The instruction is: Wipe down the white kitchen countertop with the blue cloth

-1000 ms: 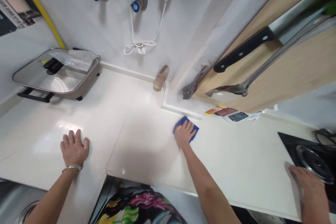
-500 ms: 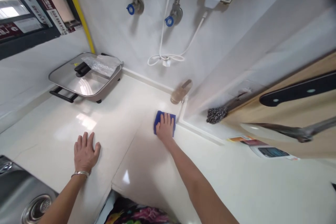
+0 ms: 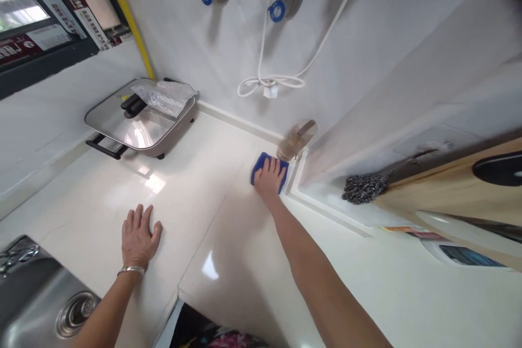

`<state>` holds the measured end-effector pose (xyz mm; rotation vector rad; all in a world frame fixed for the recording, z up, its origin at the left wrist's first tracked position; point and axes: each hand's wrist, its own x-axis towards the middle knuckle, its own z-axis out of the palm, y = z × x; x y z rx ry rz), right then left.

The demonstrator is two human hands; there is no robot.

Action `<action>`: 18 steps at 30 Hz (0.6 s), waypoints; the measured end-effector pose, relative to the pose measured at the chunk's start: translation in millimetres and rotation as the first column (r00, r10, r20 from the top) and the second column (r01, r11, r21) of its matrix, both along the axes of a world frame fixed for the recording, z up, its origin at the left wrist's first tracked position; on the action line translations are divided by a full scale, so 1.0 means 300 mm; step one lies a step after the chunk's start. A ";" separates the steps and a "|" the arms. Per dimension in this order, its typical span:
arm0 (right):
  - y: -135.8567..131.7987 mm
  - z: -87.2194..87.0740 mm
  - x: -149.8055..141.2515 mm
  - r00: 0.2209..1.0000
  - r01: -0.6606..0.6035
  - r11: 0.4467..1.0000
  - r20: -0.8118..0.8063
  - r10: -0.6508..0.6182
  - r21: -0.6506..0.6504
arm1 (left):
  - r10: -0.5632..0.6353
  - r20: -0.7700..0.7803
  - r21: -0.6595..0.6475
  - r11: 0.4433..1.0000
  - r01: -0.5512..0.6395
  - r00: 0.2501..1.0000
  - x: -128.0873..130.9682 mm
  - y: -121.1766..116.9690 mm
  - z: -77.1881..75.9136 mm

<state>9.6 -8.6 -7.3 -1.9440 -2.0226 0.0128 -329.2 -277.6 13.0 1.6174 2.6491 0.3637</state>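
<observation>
Under my right hand [image 3: 269, 178] lies a folded blue cloth [image 3: 258, 165], pressed onto the countertop close to the back corner. My fingers stretch over the cloth, and its edges show around them. My left hand [image 3: 139, 234], with a silver bracelet at the wrist, rests flat on the white countertop [image 3: 196, 190] with its fingers spread and nothing in it. Just behind the cloth, a brownish translucent cup-like thing [image 3: 294, 144] stands in the corner against the wall; its exact kind I cannot make out.
An electric pan with a glass lid [image 3: 141, 125] stands at the back left, bubble wrap [image 3: 163, 99] on top. A steel sink [image 3: 36, 288] is at lower left. Right are a metal scrubber [image 3: 364, 189] and a wooden board [image 3: 440, 190]. A white cable [image 3: 281, 82] hangs down the wall.
My right hand and the blue cloth have moved a little deeper into the corner, nearer the cup-like thing. The left hand stays flat on the counter. The view has shifted.
</observation>
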 end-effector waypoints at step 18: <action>-0.645 0.001 0.275 0.963 -0.211 0.977 0.166 0.214 -0.034 | -0.026 0.059 0.114 0.993 0.019 0.998 0.016 -0.013 0.015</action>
